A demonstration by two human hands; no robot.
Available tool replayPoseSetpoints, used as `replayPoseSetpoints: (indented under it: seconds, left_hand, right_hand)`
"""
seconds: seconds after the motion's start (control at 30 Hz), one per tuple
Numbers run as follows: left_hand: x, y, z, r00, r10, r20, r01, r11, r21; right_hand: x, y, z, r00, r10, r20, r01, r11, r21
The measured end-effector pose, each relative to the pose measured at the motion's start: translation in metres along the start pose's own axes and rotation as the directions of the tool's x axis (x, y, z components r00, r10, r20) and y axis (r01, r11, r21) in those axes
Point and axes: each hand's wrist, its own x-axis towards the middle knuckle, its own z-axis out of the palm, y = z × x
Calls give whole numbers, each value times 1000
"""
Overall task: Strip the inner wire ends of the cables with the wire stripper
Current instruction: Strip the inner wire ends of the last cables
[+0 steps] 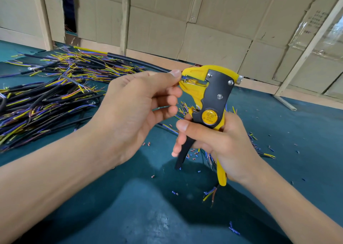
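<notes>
Right hand point(219, 141) around wire stripper point(211, 102)

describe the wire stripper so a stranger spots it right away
Above the teal table, centre-right, the right hand grips the handles of a yellow and black plastic wire stripper. It alone is pistol-shaped, with a round yellow badge; the black cables lie piled to the left.

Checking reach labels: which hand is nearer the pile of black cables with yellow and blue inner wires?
Left. The left hand hovers beside the cable pile; the right hand grips the stripper farther right.
</notes>
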Motion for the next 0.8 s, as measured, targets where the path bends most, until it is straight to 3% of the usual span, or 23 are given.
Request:
replayPoseSetpoints:
  seconds: [0.8]
  left_hand:
    - [-1, 1, -1, 1000, 6, 21, -7, 998, 70]
  right_hand:
    - [1, -1, -3, 998, 30, 59, -28, 999, -32]
